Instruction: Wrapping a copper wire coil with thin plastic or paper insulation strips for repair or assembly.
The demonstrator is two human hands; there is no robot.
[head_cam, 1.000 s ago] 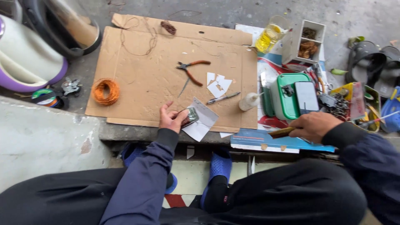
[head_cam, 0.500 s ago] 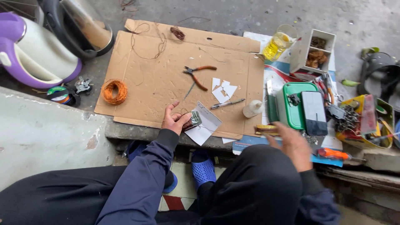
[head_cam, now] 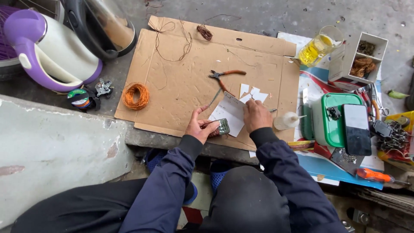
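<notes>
Left hand [head_cam: 199,127] grips a small grey metal part [head_cam: 223,126]; right hand [head_cam: 256,115] presses white paper [head_cam: 230,114] on the cardboard sheet [head_cam: 181,82].
Best to keep the part steady at the cardboard's near edge and the paper flat beside it.

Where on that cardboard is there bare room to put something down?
The cardboard sheet lies bare between the orange wire coil and the pliers. It is crowded around the left hand, right hand and white paper, and beside the green box.
</notes>
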